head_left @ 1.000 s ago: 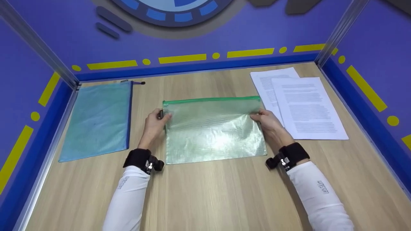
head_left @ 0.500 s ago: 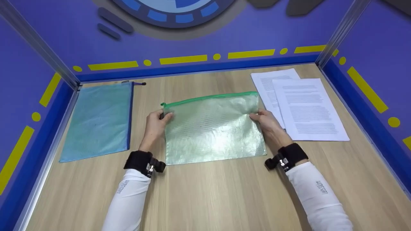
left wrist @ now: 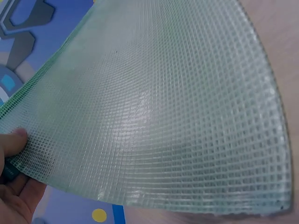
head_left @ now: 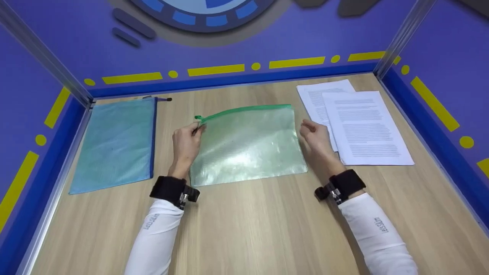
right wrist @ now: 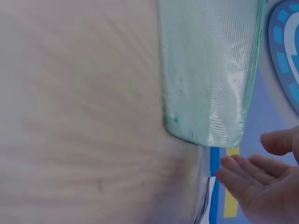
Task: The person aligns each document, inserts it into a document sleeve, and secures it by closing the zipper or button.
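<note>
A translucent green mesh zipper pouch [head_left: 248, 149] is at the middle of the table, its bright green zipper edge [head_left: 248, 109] on the far side. My left hand [head_left: 186, 143] pinches its left edge near the zipper end, thumb over the mesh in the left wrist view. The pouch's left side bows upward there. My right hand [head_left: 317, 139] is just off the pouch's right edge, fingers loosely bent, with a gap between hand and pouch. In the right wrist view, nothing lies between that thumb and the fingers [right wrist: 247, 172].
A blue mesh zipper pouch [head_left: 114, 145] lies at the left, its pull tab pointing right. Two overlapping stacks of printed paper [head_left: 366, 130] lie at the back right, close beyond the right hand. Blue-purple panels [head_left: 229, 57] wall the table's back and sides.
My right hand has let go of the green pouch's right edge. My left hand has drawn the pouch slightly left and away, and its right edge now stands clear of the right hand.
</note>
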Demonstrator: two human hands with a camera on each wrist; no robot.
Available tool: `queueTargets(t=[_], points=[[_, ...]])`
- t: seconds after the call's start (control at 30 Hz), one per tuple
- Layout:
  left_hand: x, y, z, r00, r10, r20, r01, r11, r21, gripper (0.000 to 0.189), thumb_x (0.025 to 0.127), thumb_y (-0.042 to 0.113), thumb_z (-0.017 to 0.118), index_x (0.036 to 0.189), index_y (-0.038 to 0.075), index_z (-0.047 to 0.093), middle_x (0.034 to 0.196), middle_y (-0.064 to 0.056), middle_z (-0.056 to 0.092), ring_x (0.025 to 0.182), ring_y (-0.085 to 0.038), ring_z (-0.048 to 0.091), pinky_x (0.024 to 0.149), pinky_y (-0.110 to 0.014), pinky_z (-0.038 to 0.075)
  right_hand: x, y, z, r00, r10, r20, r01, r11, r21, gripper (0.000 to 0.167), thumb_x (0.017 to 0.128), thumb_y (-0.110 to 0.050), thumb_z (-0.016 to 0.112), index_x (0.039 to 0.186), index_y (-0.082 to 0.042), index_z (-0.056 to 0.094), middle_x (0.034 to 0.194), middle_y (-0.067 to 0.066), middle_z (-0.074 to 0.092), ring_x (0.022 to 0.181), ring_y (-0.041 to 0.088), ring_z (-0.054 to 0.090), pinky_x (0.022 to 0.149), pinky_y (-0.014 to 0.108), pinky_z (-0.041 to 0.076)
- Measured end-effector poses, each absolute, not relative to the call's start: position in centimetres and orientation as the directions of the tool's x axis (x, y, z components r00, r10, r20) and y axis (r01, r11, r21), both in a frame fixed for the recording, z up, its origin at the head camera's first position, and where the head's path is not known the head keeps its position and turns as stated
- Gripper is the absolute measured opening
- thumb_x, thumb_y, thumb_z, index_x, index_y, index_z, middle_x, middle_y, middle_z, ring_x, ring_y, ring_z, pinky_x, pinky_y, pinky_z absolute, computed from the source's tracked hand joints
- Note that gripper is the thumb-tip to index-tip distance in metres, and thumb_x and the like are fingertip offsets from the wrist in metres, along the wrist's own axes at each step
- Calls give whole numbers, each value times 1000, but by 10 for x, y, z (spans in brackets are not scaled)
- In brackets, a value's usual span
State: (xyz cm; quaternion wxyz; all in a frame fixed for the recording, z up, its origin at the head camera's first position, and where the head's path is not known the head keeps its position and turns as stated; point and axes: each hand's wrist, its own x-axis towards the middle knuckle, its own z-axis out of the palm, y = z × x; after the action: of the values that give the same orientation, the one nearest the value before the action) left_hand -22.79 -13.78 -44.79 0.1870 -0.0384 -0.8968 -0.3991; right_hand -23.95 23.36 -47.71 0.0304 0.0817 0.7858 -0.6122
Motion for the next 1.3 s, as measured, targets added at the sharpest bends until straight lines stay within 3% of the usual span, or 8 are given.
queueTargets(t=[0.23, 0.5, 0.73, 0.87, 1.3], points=[[-224, -128, -443, -860, 0, 511, 330, 764, 555, 20, 92, 2, 66, 109, 4, 75, 101, -13, 77, 83, -24, 75, 69, -36, 60, -238, 226, -484, -999, -21, -25, 13, 427, -904, 47, 102, -20, 49, 142, 4, 49, 142, 23, 56, 134, 34, 53, 114, 45, 42], [-218, -109, -443, -759, 225, 611, 474, 834, 282, 17, 94, 2, 61, 101, 6, 75, 108, -10, 76, 94, -24, 75, 72, -33, 62, -230, 203, -479, -990, -137, 19, -76, 423, -903, 46, 101, -23, 55, 137, 6, 54, 139, 23, 59, 130, 34, 57, 111, 46, 45], [-209, -96, -448, -658, 419, 626, 556, 831, 29, 24, 95, -2, 57, 111, 5, 73, 109, -14, 76, 84, -25, 76, 62, -31, 61, -224, 185, -468, -982, -180, 57, -125, 393, -911, 49, 101, -31, 58, 135, 4, 58, 136, 20, 62, 128, 32, 59, 109, 47, 47], [-208, -92, -450, -632, 463, 621, 577, 816, -21, 24, 93, -4, 58, 109, 4, 72, 107, -14, 76, 80, -26, 75, 60, -33, 60, -221, 177, -464, -979, -198, 46, -119, 373, -920, 50, 100, -35, 58, 135, 1, 59, 137, 18, 62, 129, 30, 59, 110, 46, 47], [-208, -84, -456, -635, 499, 590, 589, 807, -49, 24, 94, -3, 57, 111, 4, 72, 108, -13, 76, 81, -25, 75, 62, -34, 60, -212, 153, -463, -937, -344, 60, -185, 344, -921, 45, 98, -25, 62, 135, 1, 59, 137, 19, 62, 126, 31, 61, 107, 48, 49]])
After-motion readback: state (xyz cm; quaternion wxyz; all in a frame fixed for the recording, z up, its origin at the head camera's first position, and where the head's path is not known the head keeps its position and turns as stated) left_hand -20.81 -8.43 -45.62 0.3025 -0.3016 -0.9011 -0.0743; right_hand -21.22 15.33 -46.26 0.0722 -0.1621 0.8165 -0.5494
